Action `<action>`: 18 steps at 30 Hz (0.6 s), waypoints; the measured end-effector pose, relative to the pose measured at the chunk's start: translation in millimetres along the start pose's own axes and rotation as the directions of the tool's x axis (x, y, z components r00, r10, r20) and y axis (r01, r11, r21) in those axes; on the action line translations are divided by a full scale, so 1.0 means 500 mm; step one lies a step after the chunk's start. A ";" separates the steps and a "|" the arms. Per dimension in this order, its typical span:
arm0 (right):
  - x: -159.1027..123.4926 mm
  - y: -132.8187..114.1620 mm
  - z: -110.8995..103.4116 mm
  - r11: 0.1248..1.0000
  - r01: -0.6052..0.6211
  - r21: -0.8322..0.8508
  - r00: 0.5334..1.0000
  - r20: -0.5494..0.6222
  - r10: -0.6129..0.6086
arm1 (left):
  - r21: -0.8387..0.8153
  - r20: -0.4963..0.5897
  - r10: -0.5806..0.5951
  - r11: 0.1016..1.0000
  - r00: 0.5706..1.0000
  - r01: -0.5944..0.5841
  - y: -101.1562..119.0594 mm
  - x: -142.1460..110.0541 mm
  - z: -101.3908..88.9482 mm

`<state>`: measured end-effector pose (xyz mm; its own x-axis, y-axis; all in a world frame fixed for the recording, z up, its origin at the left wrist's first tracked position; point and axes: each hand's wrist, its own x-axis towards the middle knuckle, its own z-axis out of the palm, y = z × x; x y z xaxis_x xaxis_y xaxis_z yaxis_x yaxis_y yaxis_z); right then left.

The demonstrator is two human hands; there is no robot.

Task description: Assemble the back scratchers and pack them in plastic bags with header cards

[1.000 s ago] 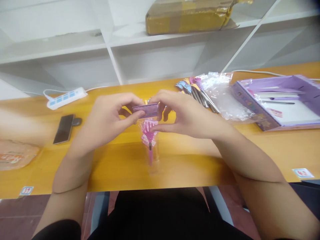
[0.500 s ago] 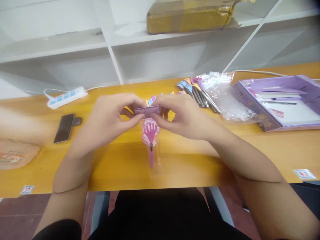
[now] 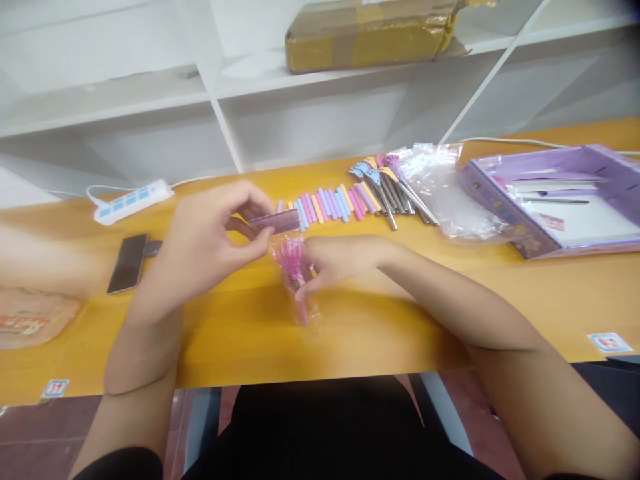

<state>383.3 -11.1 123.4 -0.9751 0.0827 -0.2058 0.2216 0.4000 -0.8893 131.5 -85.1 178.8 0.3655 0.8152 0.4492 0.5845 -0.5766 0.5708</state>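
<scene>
My left hand (image 3: pixel 210 243) is closed on a small purple card (image 3: pixel 276 221), held by thumb and fingers a little above the yellow table (image 3: pixel 380 313). Below it my right hand (image 3: pixel 337 261) pinches a clear plastic bag holding a pink hand-shaped toy (image 3: pixel 296 267) on a pink stick, which rests on the table. Just behind the hands lies a row of several pastel-coloured sticks (image 3: pixel 330 203).
Behind the sticks lie a bundle of hand-shaped toys with metal handles (image 3: pixel 387 183) and clear plastic bags (image 3: pixel 445 190). An open purple box (image 3: pixel 560 200) stands at the right. At the left are a phone (image 3: pixel 128 263), a white power strip (image 3: pixel 133 201) and a brown packet (image 3: pixel 30 317). White shelves with a taped parcel (image 3: pixel 370 30) rise behind.
My right hand let go of the purple card and dropped to the bagged pink toy. The left hand keeps the card. The row of coloured sticks behind is now uncovered.
</scene>
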 end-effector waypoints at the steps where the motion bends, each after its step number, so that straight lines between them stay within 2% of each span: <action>1: 0.005 0.004 0.002 1.000 -0.025 0.006 1.000 -0.008 0.025 | 0.001 0.002 -0.002 1.000 1.000 0.002 0.002 0.001 -0.001; 4: 0.011 0.011 0.006 0.997 -0.077 -0.018 0.996 -0.042 0.076 | -0.009 -0.005 -0.013 1.000 1.000 0.013 0.006 0.000 -0.003; 8: 0.016 0.014 0.007 0.997 -0.066 -0.046 0.994 -0.086 0.061 | -0.046 -0.033 -0.003 0.999 0.999 0.001 0.002 -0.003 -0.005; 12: 0.007 0.010 -0.009 0.987 -0.107 -0.118 0.984 -0.154 0.088 | -0.104 -0.115 -0.001 0.995 0.993 -0.011 -0.005 0.000 -0.004; 15: -0.057 -0.005 -0.042 0.962 -0.197 -0.186 0.953 -0.267 0.144 | -0.172 -0.207 0.008 0.984 0.978 -0.045 -0.003 0.004 -0.007; 17: -0.140 -0.019 -0.068 0.943 -0.263 -0.203 0.921 -0.344 0.182 | -0.196 -0.228 -0.012 0.980 0.974 -0.034 0.000 0.006 -0.011; 18: -0.191 -0.024 -0.080 0.925 -0.314 -0.213 0.882 -0.425 0.202 | -0.195 -0.222 -0.030 0.981 0.975 -0.014 0.000 0.007 -0.012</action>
<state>473.5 12.9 170.3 -0.8194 0.5417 -0.1873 0.5095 0.5387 -0.6710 128.4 -82.7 184.4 0.1775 0.7999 0.5733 0.4271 -0.5874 0.6874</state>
